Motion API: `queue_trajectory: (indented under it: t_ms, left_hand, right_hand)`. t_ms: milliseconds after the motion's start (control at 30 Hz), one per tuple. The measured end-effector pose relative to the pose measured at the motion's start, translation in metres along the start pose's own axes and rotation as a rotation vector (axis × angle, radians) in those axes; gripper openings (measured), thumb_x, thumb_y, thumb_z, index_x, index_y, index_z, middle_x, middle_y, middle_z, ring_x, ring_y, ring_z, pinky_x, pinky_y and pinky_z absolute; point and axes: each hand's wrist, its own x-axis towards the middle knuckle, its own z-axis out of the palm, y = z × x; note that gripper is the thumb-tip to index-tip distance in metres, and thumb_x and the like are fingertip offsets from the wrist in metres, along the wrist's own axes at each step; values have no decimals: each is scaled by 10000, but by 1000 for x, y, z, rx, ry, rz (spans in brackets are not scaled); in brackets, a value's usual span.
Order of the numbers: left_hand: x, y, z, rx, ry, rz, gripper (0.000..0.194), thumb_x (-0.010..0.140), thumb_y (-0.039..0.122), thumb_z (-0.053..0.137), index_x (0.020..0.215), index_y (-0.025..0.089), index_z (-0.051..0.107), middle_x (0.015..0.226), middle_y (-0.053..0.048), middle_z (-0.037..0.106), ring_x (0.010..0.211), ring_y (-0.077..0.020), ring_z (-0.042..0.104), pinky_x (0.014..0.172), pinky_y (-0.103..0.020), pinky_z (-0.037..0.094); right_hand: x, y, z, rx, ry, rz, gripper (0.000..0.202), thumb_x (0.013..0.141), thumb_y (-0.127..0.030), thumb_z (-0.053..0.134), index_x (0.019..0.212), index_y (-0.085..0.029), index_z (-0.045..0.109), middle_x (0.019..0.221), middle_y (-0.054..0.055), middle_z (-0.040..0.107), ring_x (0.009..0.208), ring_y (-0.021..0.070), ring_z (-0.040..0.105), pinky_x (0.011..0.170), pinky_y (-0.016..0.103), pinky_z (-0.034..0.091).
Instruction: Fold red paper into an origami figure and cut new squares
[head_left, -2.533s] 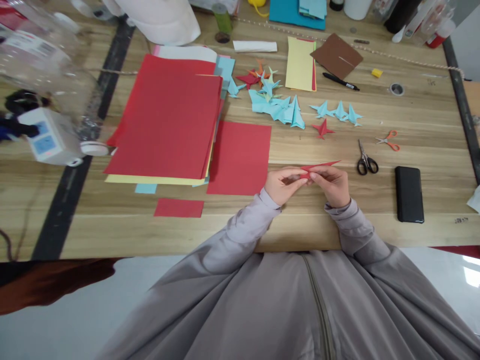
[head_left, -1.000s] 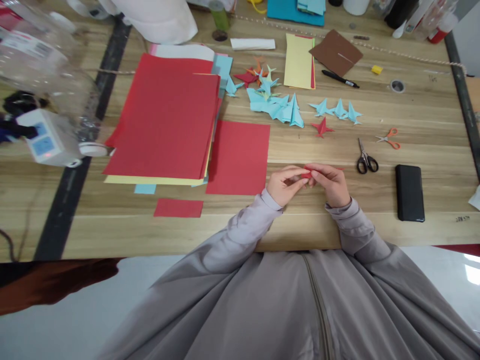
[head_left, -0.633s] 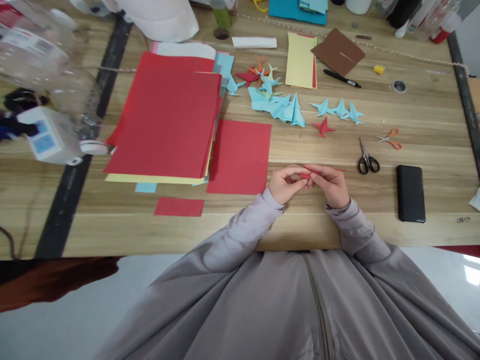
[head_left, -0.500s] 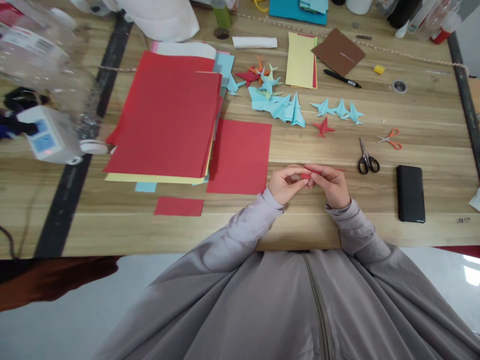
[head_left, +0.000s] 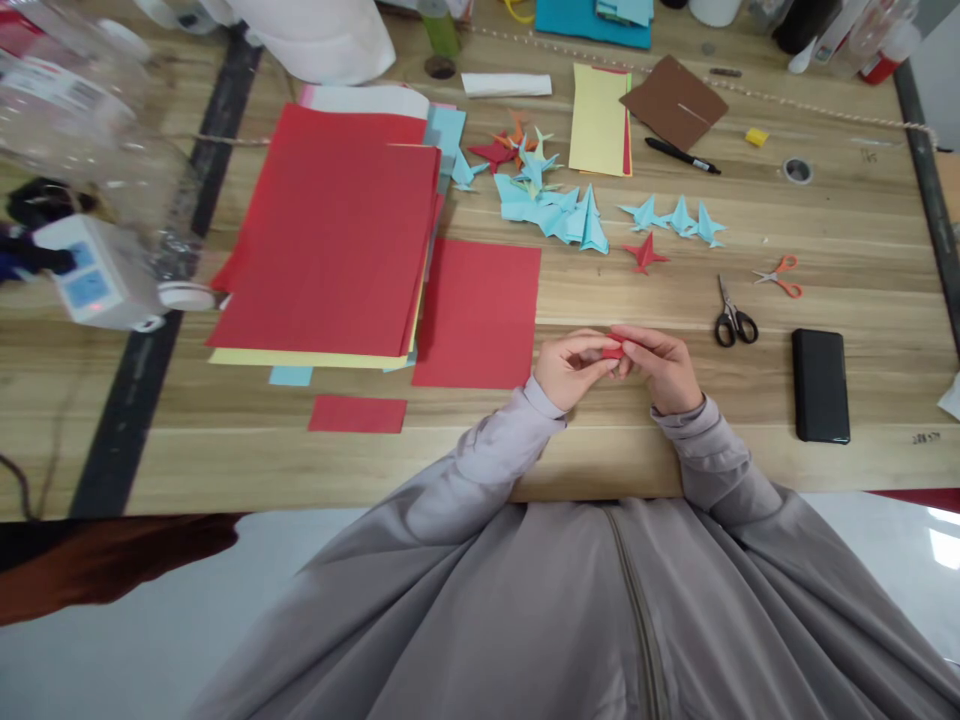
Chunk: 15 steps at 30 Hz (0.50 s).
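A small folded piece of red paper (head_left: 613, 350) is pinched between my left hand (head_left: 570, 368) and my right hand (head_left: 664, 368), near the front edge of the table. Both hands are closed on it, with the fingertips close together, and most of the paper is hidden by them. A square red sheet (head_left: 480, 312) lies flat to the left of my left hand. Beyond the hands sit a red folded paper bird (head_left: 645, 253) and a row of light blue paper birds (head_left: 679, 217).
Black scissors (head_left: 733, 325), orange scissors (head_left: 787, 275) and a black phone-like slab (head_left: 820, 386) lie on the right. A stack of red sheets (head_left: 330, 240) and a small red rectangle (head_left: 357, 413) are on the left. Clear plastic bottles (head_left: 82, 110) stand at the far left.
A thin red tip that stuck out to the right beyond my right hand no longer shows. The fingers of my right hand have shifted slightly on the paper.
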Motion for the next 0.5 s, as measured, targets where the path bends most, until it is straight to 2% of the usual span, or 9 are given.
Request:
queue_trajectory:
  t_ms: [133, 267, 500]
  left_hand:
    - [1, -1, 1, -85, 9, -33, 155, 652, 211, 794, 773, 150, 718, 742, -24, 673, 583, -110, 636, 574, -260, 539]
    - [3, 0, 1, -217, -30, -122, 145, 631, 193, 789, 723, 147, 687, 611, -2, 662, 571, -127, 631, 595, -284, 527]
    - [4, 1, -3, -209, -3, -228, 135, 591, 187, 780, 661, 140, 675, 594, 2, 668, 528, -105, 603, 580, -270, 521]
  right_hand:
    - [0, -1, 1, -53, -12, -24, 299, 737, -376, 725, 992, -220, 730, 596, -26, 662, 523, 99, 578, 568, 276, 516]
    - [0, -1, 3, -107, -36, -53, 315, 746, -394, 719, 1010, -222, 725, 597, -26, 662, 542, 103, 584, 568, 275, 525]
    - [-1, -1, 4, -129, -47, -65, 302, 753, -366, 721, 1027, -237, 721, 662, -19, 687, 543, 103, 595, 568, 279, 535]
